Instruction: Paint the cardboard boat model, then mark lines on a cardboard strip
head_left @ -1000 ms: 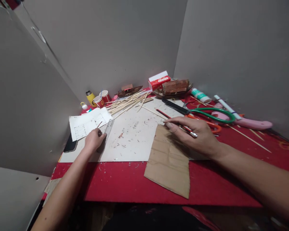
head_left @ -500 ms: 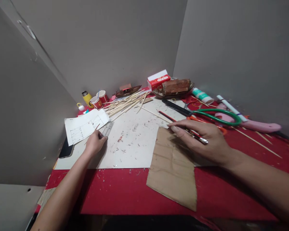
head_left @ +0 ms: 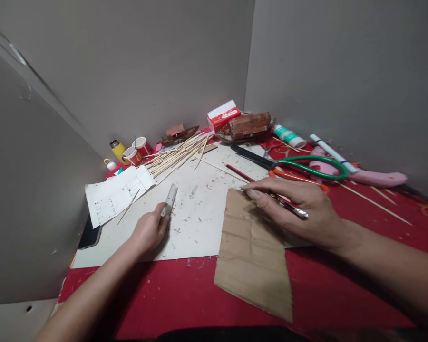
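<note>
The left hand [head_left: 148, 232] is gripping a short steel ruler [head_left: 170, 199]; the right hand [head_left: 299, 209], holding a red pencil [head_left: 271, 194], is pinning the brown cardboard sheet [head_left: 251, 251] and should be pressing it flat.

Both my forearms are bare as far back as the picture shows them; no sleeve, cuff, watch, bracelet or glove is on either. My left hand [head_left: 148, 232] comes in from the near left on a slim forearm, the knuckles rounded. My right hand [head_left: 299, 209] enters from the near right on a broader-looking forearm, with long fingers [head_left: 260, 194]. The nails on that hand are short, plain and unpainted. I see no rings.
</note>
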Demonstrator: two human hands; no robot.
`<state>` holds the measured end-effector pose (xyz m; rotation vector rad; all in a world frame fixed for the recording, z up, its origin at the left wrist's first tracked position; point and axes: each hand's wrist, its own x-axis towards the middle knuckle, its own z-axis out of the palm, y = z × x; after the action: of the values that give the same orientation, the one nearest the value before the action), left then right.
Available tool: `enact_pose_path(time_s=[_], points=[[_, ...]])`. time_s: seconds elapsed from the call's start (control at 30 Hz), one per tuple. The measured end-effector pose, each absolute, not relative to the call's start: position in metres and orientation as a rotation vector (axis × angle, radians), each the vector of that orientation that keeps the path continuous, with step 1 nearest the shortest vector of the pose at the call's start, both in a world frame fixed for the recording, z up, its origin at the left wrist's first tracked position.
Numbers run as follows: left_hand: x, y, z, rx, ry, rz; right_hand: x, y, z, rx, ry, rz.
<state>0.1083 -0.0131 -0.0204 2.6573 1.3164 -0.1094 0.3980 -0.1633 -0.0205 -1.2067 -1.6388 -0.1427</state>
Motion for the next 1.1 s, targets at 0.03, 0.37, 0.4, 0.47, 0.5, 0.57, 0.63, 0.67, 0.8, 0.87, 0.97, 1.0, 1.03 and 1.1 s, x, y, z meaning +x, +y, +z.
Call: enact_pose_path(time_s=[0.03,0.37,0.4,0.47,0.5,0.57,0.63,0.67,0.8,0.87,0.97,1.0,1.03,1.1], points=[[0.115,-0.016,-0.021,2.664,1.314,-0.133,0.398,-0.163,-0.021,-1.212,-1.636,-0.136],[0.087,-0.016,-0.015,2.538,1.461,-0.191,0.399,-0.161,-0.024,-1.251,-1.631,-0.097],[0.090,-0.018,-0.015,2.536,1.465,-0.195,0.399,-0.161,-0.025,-1.252,-1.633,-0.098],[0.107,-0.025,-0.016,2.565,1.435,-0.209,0.398,-0.160,-0.027,-1.256,-1.633,-0.086],[0.119,-0.030,-0.017,2.588,1.393,-0.216,0.398,-0.160,-0.028,-1.260,-1.631,-0.076],[0.143,-0.037,-0.018,2.667,1.240,-0.247,0.398,-0.160,-0.028,-1.276,-1.629,-0.055],[0.158,-0.040,-0.018,2.729,1.181,-0.268,0.398,-0.160,-0.027,-1.283,-1.630,-0.049],[0.160,-0.039,-0.017,2.744,1.190,-0.286,0.399,-0.161,-0.026,-1.281,-1.630,-0.057],[0.144,-0.026,-0.014,2.734,1.396,-0.332,0.399,-0.163,-0.021,-1.272,-1.622,-0.087],[0.139,-0.022,-0.013,2.721,1.424,-0.307,0.398,-0.164,-0.019,-1.271,-1.630,-0.083],[0.154,-0.026,-0.015,2.762,1.292,-0.299,0.398,-0.164,-0.018,-1.269,-1.643,-0.069],[0.163,-0.030,-0.016,2.784,1.209,-0.302,0.398,-0.163,-0.018,-1.270,-1.642,-0.069],[0.172,-0.033,-0.016,2.798,1.161,-0.298,0.398,-0.163,-0.018,-1.271,-1.639,-0.074],[0.189,-0.037,-0.017,2.822,1.089,-0.280,0.399,-0.163,-0.017,-1.272,-1.630,-0.090]])
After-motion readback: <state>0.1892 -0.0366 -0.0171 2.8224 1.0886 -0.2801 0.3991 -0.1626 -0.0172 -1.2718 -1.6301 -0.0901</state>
